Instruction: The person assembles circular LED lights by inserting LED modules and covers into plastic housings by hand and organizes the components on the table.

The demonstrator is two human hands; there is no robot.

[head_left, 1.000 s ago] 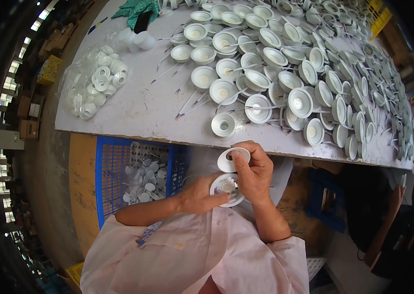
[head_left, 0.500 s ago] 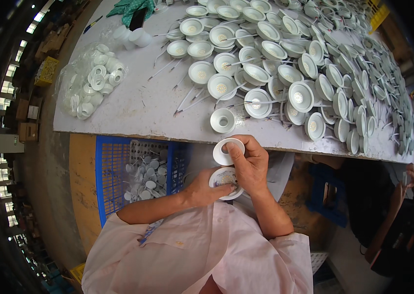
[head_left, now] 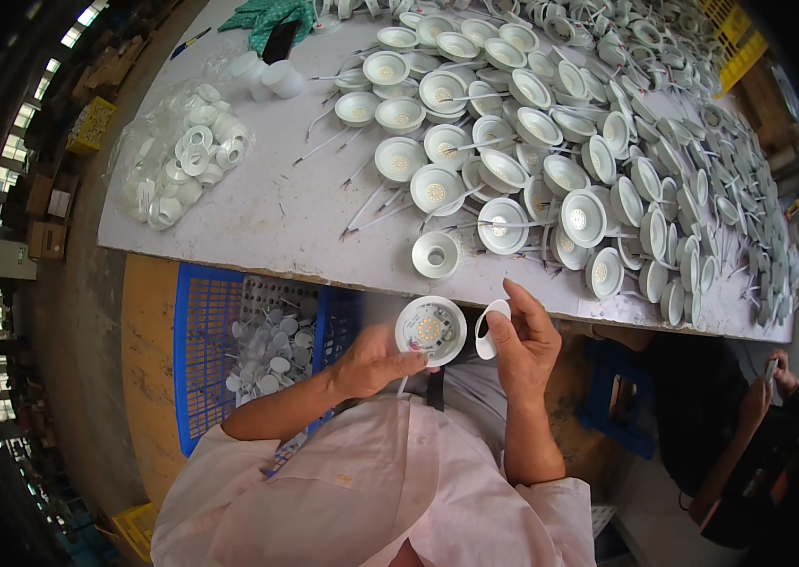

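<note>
My left hand (head_left: 367, 365) is closed on a round white LED downlight (head_left: 430, 331), its thumb over the lower rim. The lamp's face is turned up and shows a circuit board with yellowish LED dots. Just right of it, my right hand (head_left: 529, 352) pinches a white ring-shaped insert (head_left: 488, 349) between thumb and fingers. The insert is tilted nearly edge-on, a dark hole showing at its middle, and is apart from the lamp. On the table edge ahead of both hands sits a white ring-shaped cup (head_left: 453, 257).
Many white downlights with wires (head_left: 503, 225) cover the table's middle and right. A clear bag of white rings (head_left: 193, 156) lies at left, beside white cups (head_left: 281, 79). A blue crate (head_left: 193, 364) with white discs stands below the table edge. Another person's hand (head_left: 781, 373) shows far right.
My right hand has moved right and away from the lamp, tilting the insert nearly edge-on. My left hand has raised the downlight slightly, and its face is now uncovered.
</note>
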